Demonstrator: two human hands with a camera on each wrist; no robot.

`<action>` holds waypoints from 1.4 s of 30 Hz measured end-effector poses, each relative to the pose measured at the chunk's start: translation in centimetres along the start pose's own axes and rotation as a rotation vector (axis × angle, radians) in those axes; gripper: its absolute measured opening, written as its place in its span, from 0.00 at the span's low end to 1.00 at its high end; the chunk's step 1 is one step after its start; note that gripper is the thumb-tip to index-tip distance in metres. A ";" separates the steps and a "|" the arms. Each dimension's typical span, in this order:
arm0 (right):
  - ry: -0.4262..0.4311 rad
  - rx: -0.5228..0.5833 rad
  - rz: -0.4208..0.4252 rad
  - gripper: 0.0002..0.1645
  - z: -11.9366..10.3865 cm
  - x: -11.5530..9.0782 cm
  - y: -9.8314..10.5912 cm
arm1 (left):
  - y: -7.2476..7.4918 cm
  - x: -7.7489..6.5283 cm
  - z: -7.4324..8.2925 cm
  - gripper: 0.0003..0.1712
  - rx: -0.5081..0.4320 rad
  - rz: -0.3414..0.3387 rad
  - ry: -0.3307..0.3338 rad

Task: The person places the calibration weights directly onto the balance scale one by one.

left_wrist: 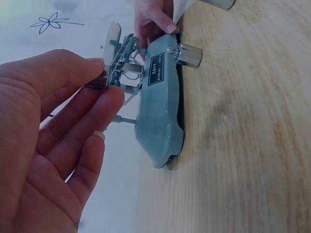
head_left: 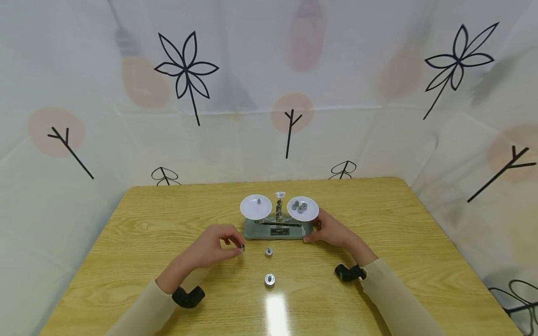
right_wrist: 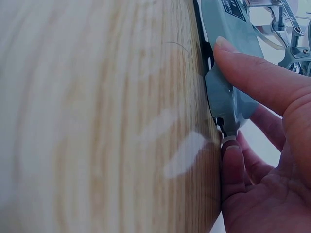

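Observation:
A grey-green balance scale (head_left: 255,232) stands on the table with two white pans. One small weight sits in the left pan (head_left: 249,211); several weights are grouped in the right pan (head_left: 312,213). Just left of the base, my left hand (head_left: 212,245) pinches a small metal weight (left_wrist: 97,81) between thumb and fingertips, held above the table. My right hand (head_left: 334,231) grips the base's right end, its thumb on the front side and other fingers around the end, as the right wrist view shows. Two silver weights, a nearer one (head_left: 270,281) and a farther one (head_left: 269,252), stand upright before the scale.
The wooden table (head_left: 168,210) reaches back to a white patterned cloth (head_left: 252,140) that hangs behind and along both sides. A black wrist device (head_left: 189,297) is on the left wrist, and another (head_left: 350,273) on the right.

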State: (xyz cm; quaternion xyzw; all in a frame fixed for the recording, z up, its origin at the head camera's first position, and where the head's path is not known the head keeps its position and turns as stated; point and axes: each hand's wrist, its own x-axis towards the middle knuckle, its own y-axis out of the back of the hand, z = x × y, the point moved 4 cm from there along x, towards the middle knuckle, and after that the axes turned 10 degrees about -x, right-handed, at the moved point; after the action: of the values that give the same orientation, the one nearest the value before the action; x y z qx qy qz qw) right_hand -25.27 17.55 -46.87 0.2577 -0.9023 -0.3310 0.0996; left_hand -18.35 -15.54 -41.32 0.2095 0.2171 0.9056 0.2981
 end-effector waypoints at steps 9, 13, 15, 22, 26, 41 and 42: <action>-0.004 -0.005 0.000 0.54 0.1 0.0 -0.1 | 0.9 0.5 0.8 0.08 0.034 0.040 -0.020; -0.002 -0.003 -0.001 0.54 0.1 0.0 -0.1 | 1.2 0.8 1.0 0.07 0.028 0.056 -0.019; 0.000 -0.005 -0.001 0.54 0.1 0.0 -0.1 | 1.4 0.9 1.1 0.07 0.026 0.062 -0.021; -0.005 -0.004 0.000 0.54 0.2 0.1 -0.1 | 1.9 1.3 1.4 0.08 0.031 0.095 -0.020; -0.007 -0.008 0.005 0.54 0.3 0.0 -0.1 | 2.2 1.6 1.5 0.08 0.046 0.108 -0.015; 0.013 -0.016 0.000 0.54 0.2 0.1 -0.1 | 3.4 3.1 1.8 0.09 0.038 0.139 -0.024; 0.013 -0.019 0.000 0.54 0.2 0.1 0.0 | 3.5 3.3 1.9 0.09 0.037 0.140 -0.027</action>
State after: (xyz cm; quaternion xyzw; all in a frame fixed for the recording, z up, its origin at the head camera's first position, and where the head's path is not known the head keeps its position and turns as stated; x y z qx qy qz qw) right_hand -25.43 17.57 -47.06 0.2588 -0.8984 -0.3378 0.1082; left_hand -21.36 -15.53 -37.15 0.2419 0.2142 0.9172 0.2330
